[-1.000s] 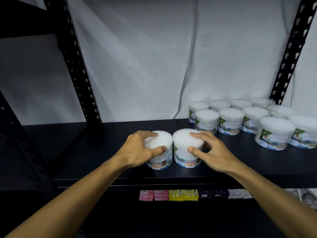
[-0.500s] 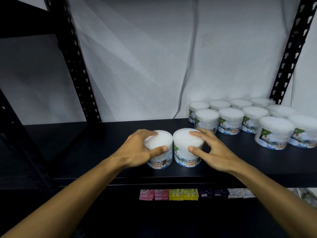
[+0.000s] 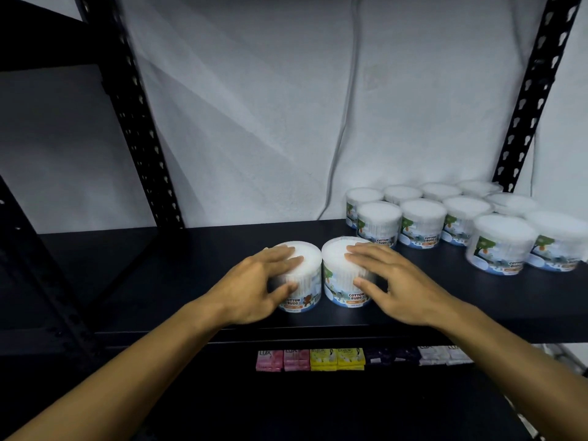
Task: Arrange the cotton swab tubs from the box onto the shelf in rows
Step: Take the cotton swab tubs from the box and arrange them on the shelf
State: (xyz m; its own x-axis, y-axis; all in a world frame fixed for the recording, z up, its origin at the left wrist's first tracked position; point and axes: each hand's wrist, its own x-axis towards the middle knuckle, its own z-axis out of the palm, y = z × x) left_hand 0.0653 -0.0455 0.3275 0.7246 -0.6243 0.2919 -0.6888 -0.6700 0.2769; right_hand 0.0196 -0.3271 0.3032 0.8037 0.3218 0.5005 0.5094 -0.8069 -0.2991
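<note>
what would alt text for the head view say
Two hands, left hand and right hand, each hold a cotton swab tub, left tub beside right tub, on a black shelf. More tubs in rows stand at right.

A white wall (image 3: 254, 106) stands behind the rack, with a grey cable (image 3: 342, 148) hanging down it. Black perforated uprights rise at the back: one on the left (image 3: 140, 132), one on the right (image 3: 531, 97). A dark diagonal brace (image 3: 41, 265) runs along the left side. On a lower level, under the front edge, lies a row of small packets: two pink (image 3: 283, 360), two yellow (image 3: 337, 358), two dark purple (image 3: 391, 356) and two white (image 3: 440, 354), side by side and touching.
</note>
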